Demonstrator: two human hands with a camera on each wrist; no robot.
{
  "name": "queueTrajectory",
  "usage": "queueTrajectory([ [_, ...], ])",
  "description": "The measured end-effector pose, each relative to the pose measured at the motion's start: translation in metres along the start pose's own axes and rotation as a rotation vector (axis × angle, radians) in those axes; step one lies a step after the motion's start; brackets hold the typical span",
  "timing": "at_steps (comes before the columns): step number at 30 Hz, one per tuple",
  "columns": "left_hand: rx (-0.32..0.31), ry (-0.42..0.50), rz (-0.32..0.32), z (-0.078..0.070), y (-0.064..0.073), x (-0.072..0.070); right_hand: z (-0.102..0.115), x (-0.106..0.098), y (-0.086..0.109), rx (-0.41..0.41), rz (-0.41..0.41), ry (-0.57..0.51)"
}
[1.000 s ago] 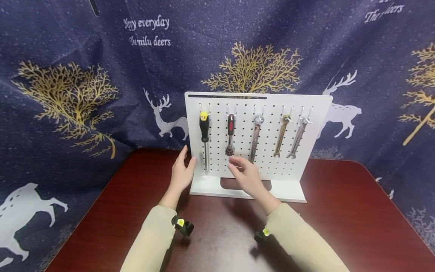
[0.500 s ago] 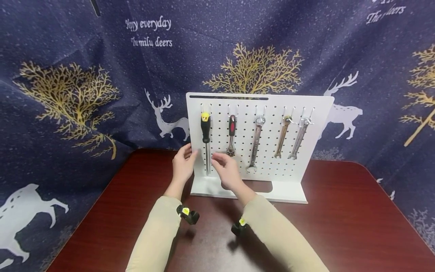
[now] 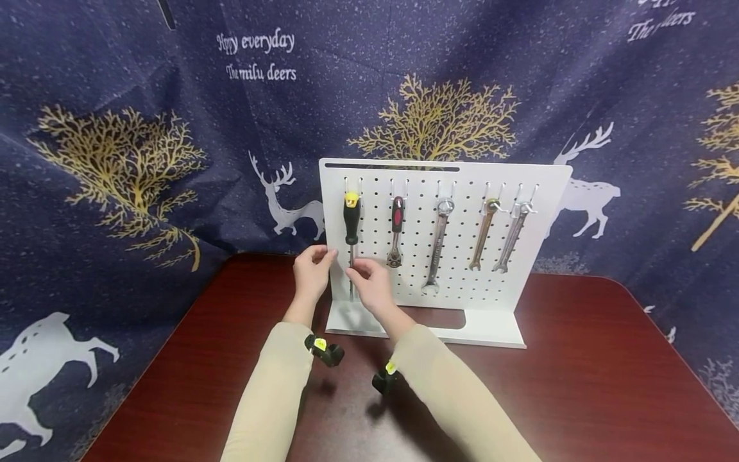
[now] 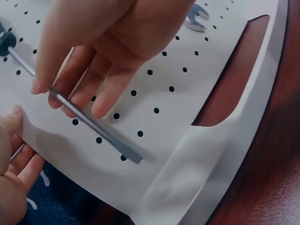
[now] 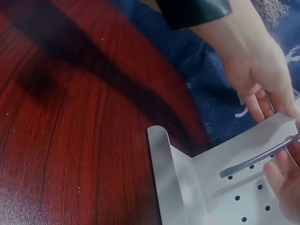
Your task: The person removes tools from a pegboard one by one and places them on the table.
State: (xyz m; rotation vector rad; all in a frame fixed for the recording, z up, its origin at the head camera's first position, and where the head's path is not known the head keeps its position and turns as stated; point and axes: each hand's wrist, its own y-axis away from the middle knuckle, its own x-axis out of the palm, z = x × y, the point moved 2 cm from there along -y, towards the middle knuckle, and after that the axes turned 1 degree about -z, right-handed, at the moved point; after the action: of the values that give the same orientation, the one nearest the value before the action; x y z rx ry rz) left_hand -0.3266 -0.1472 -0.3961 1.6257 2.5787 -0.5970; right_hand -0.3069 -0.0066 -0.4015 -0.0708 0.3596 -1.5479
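A flat-head screwdriver with a black handle and yellow top hangs near the left side of a white pegboard. My right hand pinches its metal shaft between thumb and forefinger; in the left wrist view the other fingers lie behind the shaft, and the flat tip stands free of the board. My left hand grips the board's left edge, thumb in front and fingers behind, as the right wrist view shows. To the right of the screwdriver hangs a ratchet with a black and red handle.
A large combination wrench and two smaller wrenches, one brownish and one silver, hang on hooks farther right. The board's foot stands on a dark red table. A blue patterned cloth hangs behind.
My right hand has moved left from below the ratchet to the screwdriver's shaft and now pinches it. My left hand has closed onto the board's left edge.
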Motion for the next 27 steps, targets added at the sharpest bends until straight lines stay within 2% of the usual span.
queueTrajectory([
  [8,-0.018,0.007,0.071,0.001,-0.004,-0.001,0.003,-0.003,0.006,0.026,0.066,0.037],
  [15,-0.032,-0.008,0.117,0.004,-0.007,-0.002,0.006,-0.007,0.017,-0.018,0.102,0.081],
  [27,-0.017,-0.011,0.133,0.002,-0.006,-0.002,0.024,-0.018,0.035,-0.094,0.158,0.049],
])
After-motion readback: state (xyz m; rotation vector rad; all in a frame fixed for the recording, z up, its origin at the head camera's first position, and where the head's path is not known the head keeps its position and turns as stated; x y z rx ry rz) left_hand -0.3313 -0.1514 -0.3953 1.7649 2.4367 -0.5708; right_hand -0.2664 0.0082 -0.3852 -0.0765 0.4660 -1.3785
